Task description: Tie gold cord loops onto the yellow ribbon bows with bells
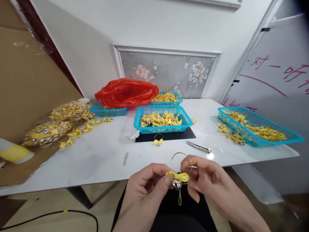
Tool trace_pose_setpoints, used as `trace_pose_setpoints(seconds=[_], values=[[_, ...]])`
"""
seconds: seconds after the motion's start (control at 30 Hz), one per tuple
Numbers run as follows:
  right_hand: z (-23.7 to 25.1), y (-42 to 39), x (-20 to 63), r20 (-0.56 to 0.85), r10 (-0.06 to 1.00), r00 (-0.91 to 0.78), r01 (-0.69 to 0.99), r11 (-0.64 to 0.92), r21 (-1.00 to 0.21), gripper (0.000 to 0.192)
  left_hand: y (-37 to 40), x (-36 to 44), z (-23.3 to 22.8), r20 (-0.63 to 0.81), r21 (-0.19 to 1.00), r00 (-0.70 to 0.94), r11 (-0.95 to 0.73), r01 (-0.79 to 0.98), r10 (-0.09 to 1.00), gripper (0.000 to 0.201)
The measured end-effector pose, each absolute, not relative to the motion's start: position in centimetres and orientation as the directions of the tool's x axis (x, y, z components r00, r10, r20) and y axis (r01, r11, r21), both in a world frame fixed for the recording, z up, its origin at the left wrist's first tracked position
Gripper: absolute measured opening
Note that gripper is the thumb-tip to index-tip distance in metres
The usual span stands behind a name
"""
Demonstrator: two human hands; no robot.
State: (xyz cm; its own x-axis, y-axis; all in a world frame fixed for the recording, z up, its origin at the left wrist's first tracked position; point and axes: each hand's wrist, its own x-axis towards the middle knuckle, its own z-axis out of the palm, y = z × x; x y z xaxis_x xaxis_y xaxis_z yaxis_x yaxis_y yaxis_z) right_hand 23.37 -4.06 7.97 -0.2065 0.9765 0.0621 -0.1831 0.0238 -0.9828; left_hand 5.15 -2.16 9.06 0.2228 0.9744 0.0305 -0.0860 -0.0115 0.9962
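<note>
Over the table's front edge, my left hand (pixel 151 185) pinches a yellow ribbon bow (pixel 178 176) by its left side, thumb against forefinger. A silver jingle bell (pixel 177 184) hangs under the bow, with a small yellow-green cord loop (pixel 180 198) below it. My right hand (pixel 205 180) is closed at the bow's right side, its thumb and forefinger on the thin gold cord (pixel 177 153) that arcs above the bow. The exact grip of those fingertips is partly hidden. Another finished-looking bow with bell (pixel 158 142) lies on the table ahead.
A blue basket (pixel 161 130) of bows stands on a black mat (pixel 166 136); more baskets stand behind and at right (pixel 260 137). Thread snips (pixel 198 147) lie near the front edge. A red plastic bag (pixel 126 91) and bagged bows (pixel 50 132) are at left.
</note>
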Motion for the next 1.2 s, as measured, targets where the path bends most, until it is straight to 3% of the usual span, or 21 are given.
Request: trace_pose_setpoints(seconds=[0.17, 0.27, 0.37, 0.47, 0.53, 0.67, 0.83, 1.0, 1.13, 1.2], values=[[9.1, -4.2, 21.9, 0.19, 0.979, -0.078, 0.018, 0.192, -0.981, 0.03, -3.0, 5.3, 10.0, 0.0, 0.992, 0.25, 0.031, -0.122, 0.968, 0.009], [9.3, -3.9, 21.5, 0.243, 0.969, -0.051, 0.046, 0.246, -0.968, 0.033, -3.7, 5.9, 10.6, -0.047, 0.98, 0.199, 0.083, -0.18, 0.979, 0.02], [9.0, -3.7, 21.4, 0.144, 0.981, -0.128, -0.122, 0.128, -0.984, 0.035, -3.7, 6.1, 10.6, -0.061, 0.981, 0.187, 0.094, -0.169, 0.98, 0.014], [8.5, -3.7, 21.5, 0.018, 0.967, -0.255, -0.361, -0.077, -0.929, 0.034, -3.1, 5.8, 10.2, -0.049, 0.976, 0.332, 0.115, -0.183, 0.942, 0.009], [8.3, -3.7, 21.5, -0.002, 0.963, -0.27, -0.426, -0.121, -0.897, 0.034, -2.7, 5.4, 9.9, -0.041, 0.956, 0.443, 0.164, -0.242, 0.896, 0.014], [8.2, -3.8, 21.3, -0.005, 0.971, -0.237, -0.406, -0.104, -0.908, 0.034, -2.3, 4.8, 9.7, -0.035, 0.932, 0.524, 0.217, -0.29, 0.851, 0.026], [8.6, -3.6, 21.2, 0.002, 0.961, -0.278, -0.451, -0.129, -0.883, 0.033, -2.3, 4.8, 9.7, -0.124, 0.94, 0.479, 0.258, -0.224, 0.869, 0.013], [8.3, -3.5, 21.0, -0.034, 0.956, -0.291, -0.565, -0.2, -0.801, 0.037, -2.2, 5.1, 9.4, -0.093, 0.951, 0.412, 0.203, -0.232, 0.906, 0.017], [7.9, -3.5, 21.6, 0.004, 0.96, -0.279, -0.491, -0.139, -0.86, 0.032, -2.3, 5.0, 9.2, -0.083, 0.953, 0.379, 0.185, -0.24, 0.922, 0.021], [8.1, -3.2, 22.5, 0.039, 0.98, -0.196, -0.469, -0.059, -0.881, 0.025, -2.4, 4.8, 9.3, -0.116, 0.94, 0.391, 0.228, -0.253, 0.913, 0.021]])
